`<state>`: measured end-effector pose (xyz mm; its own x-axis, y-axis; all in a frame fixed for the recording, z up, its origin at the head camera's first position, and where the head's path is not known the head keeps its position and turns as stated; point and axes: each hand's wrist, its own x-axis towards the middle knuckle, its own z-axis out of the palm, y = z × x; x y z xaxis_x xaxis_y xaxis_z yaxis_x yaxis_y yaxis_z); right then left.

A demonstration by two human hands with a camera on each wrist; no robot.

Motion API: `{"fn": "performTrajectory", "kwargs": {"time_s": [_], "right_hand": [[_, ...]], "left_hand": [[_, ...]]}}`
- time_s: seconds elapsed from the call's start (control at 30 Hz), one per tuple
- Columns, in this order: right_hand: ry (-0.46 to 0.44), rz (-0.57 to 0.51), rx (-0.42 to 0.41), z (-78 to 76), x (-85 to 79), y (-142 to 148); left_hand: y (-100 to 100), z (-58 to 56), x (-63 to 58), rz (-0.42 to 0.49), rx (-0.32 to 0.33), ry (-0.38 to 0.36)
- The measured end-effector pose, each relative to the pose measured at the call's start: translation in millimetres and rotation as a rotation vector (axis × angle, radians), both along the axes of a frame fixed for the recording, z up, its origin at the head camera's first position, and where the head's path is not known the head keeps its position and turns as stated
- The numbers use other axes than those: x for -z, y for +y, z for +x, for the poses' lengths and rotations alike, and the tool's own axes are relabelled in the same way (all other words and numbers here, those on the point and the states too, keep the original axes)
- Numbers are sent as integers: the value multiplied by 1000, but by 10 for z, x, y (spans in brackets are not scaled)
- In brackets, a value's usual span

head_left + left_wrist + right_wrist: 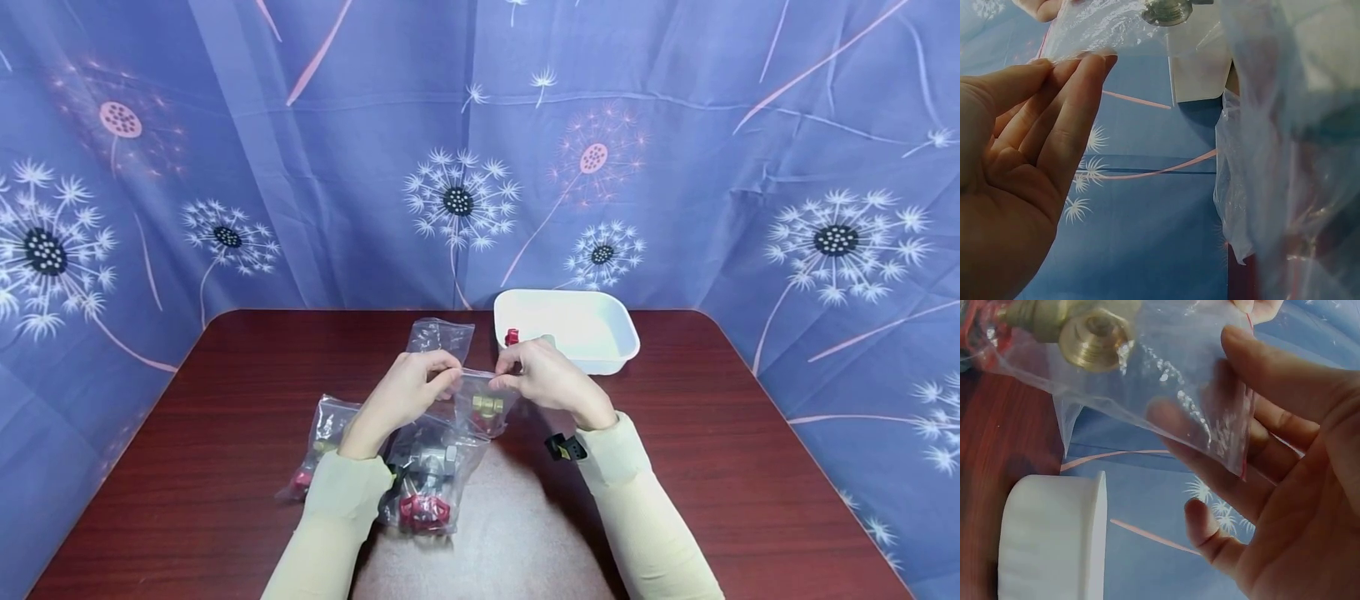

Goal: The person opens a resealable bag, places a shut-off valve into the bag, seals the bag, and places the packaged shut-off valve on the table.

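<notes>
A clear zip bag (468, 385) hangs between both hands in the middle of the head view. Inside it lies a brass valve (488, 406) with a red handle; the right wrist view shows the valve's threaded brass end (1096, 340) close up. My left hand (408, 387) pinches the bag's top edge at its left corner between thumb and fingers. At the other end of that edge, my right hand (551, 379) holds the plastic between thumb and fingers, the red zip strip (1246, 437) running by its fingers.
Below the left wrist lies a bag holding a metal valve with a red handwheel (424, 511). Farther left is another bag (330, 427) with a red-handled piece. A clear bag (441, 335) lies behind the left hand. The white tub (611, 365) at the back holds a red-handled item (512, 337).
</notes>
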<state>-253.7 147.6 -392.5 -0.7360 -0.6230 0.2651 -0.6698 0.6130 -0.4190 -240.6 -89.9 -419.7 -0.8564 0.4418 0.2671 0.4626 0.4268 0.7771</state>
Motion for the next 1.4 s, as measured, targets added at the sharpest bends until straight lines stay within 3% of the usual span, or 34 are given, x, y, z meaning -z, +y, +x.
{"fn": "performTrajectory", "kwargs": {"time_s": [0.23,0.5,0.8,1.1,1.4], "right_hand": [[2,-10,-57,-11,10,10],[-63,27,6,6,-38,45],[-5,44,-53,5,-29,72],[-66,59,-6,-5,-41,113],[-18,63,-61,-4,-28,139]], "left_hand": [[5,-4,11,2,-5,-11],[7,-6,-2,5,8,-16],[2,6,-4,19,15,-18],[11,5,-6,25,18,-20],[19,19,-14,20,11,-38]]}}
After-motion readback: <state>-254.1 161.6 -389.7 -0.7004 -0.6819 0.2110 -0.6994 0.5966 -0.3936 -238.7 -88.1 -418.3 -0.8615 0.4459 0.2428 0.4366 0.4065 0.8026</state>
